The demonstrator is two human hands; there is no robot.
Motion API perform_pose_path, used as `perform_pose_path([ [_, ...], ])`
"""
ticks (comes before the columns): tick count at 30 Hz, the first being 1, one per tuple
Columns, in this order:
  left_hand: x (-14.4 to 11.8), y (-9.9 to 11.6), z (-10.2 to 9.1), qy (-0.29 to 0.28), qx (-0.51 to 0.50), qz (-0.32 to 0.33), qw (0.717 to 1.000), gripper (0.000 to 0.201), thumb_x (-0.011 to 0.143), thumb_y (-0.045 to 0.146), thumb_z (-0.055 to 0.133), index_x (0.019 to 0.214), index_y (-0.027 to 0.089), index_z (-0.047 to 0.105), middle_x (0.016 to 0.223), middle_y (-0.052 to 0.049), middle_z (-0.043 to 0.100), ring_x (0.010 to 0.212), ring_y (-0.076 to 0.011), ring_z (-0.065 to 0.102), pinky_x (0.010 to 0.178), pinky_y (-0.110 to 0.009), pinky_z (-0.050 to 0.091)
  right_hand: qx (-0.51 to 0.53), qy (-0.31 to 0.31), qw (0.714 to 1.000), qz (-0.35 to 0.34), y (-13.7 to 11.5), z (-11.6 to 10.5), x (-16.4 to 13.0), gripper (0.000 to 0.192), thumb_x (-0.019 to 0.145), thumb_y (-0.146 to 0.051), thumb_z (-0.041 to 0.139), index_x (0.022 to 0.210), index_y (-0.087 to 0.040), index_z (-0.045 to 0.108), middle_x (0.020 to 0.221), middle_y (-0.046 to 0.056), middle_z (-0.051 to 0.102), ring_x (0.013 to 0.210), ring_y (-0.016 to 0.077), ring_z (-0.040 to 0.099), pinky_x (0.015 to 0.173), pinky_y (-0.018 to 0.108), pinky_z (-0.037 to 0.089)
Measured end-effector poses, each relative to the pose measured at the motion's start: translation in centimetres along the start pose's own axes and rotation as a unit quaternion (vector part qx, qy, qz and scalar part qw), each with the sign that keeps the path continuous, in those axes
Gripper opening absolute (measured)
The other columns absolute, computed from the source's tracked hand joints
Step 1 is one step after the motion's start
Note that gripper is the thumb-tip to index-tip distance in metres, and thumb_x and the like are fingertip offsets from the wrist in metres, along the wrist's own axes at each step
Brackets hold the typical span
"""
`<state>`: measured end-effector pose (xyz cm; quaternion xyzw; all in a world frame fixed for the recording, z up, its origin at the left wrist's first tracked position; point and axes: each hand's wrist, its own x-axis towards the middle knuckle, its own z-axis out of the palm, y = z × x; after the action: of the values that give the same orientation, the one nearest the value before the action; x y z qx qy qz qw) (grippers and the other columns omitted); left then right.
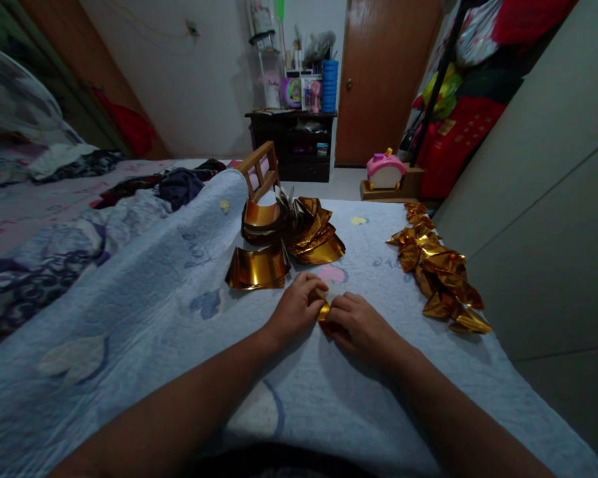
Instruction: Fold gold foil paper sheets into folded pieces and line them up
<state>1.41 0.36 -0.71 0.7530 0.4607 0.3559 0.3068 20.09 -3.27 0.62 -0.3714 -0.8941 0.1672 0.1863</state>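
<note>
My left hand (295,307) and my right hand (361,325) meet on a pale blue quilt (144,332), both pinching a small piece of gold foil paper (323,311) that lies flat between their fingertips. Most of that piece is hidden under the fingers. Just beyond my left hand sits a stack of curled gold foil sheets (258,268), and behind it a larger fanned pile of gold sheets (299,229). To the right, a row of folded gold paper pieces (438,265) runs along the quilt's edge.
A small wooden frame (260,169) stands behind the gold piles. Crumpled clothes and bedding (144,186) lie at the left. A pale wall panel (543,219) borders the right. Farther back are a dark desk (294,143), a wooden door (379,79) and a pink toy (385,169).
</note>
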Motion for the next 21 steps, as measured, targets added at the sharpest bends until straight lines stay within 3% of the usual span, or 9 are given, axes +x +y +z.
perform_pose_path([
  [4,-0.4,0.2,-0.1,-0.008,0.076,0.047,0.996,0.027,0.077,0.005,0.062,0.099,0.018,0.07,0.119,-0.01,0.06,0.117,-0.027,0.055,0.104,-0.045,0.045,0.025,-0.011,1.0,0.006,-0.1,-0.6,-0.1,0.014,0.085,-0.008,0.06,0.089,-0.019,0.066,0.092,0.005,0.064,0.088,0.0195,0.054,0.082,0.034,0.039],
  [9,-0.6,0.3,-0.3,-0.094,0.084,0.085,0.988,0.019,0.085,0.007,0.055,0.092,0.018,0.069,0.099,-0.007,0.064,0.096,-0.0213,0.059,0.087,-0.035,0.049,-0.005,-0.013,0.999,0.042,0.4,-1.2,-0.6,0.01,0.078,-0.01,0.061,0.084,-0.018,0.062,0.088,0.005,0.062,0.084,0.0198,0.052,0.076,0.034,0.038],
  [12,-0.6,0.0,-0.2,-0.111,0.087,0.096,0.985,0.02,0.088,0.008,0.051,0.087,0.018,0.068,0.095,-0.006,0.064,0.093,-0.0203,0.059,0.084,-0.033,0.048,-0.003,-0.014,0.998,0.053,0.6,-1.3,-0.8,0.012,0.074,-0.008,0.061,0.08,-0.019,0.059,0.085,0.005,0.06,0.082,0.0196,0.052,0.075,0.033,0.038],
  [18,-0.6,0.1,-0.7,-0.156,0.086,0.122,0.976,0.024,0.075,0.0,0.053,0.08,0.019,0.068,0.096,-0.006,0.063,0.097,-0.0216,0.057,0.09,-0.034,0.046,0.045,-0.026,0.998,0.032,0.0,-1.3,-0.7,0.018,0.076,-0.005,0.057,0.086,-0.019,0.062,0.09,0.005,0.061,0.087,0.0198,0.053,0.078,0.032,0.041],
  [21,-0.6,0.7,-1.3,-0.177,0.074,0.116,0.974,0.02,0.077,0.004,0.056,0.083,0.018,0.068,0.096,-0.006,0.061,0.097,-0.0211,0.056,0.089,-0.034,0.046,0.042,-0.042,0.998,0.039,0.0,-1.3,-0.7,0.017,0.078,-0.005,0.056,0.086,-0.018,0.064,0.087,0.005,0.061,0.084,0.0193,0.053,0.077,0.032,0.04],
])
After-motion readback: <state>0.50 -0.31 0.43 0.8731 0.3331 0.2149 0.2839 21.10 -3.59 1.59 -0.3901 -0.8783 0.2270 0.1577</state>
